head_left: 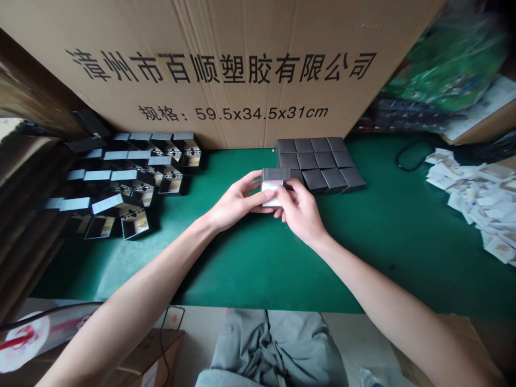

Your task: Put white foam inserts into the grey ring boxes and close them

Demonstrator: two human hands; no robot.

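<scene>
A green-topped table [258, 258] is spreading across the view. At its left, small open dark boxes [135, 223] are standing in staggered rows, their lids raised. Near its far edge, right of the middle, closed dark boxes [322, 161] are sitting packed together in rows. A loose heap of white pieces [484, 199] is lying at the right, with a thin black cord [409, 167] curling beside it.

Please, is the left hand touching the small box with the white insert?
Touching. The head view shows the left hand wrapped at the side of the box, its thumb pressed against the white insert.
</scene>
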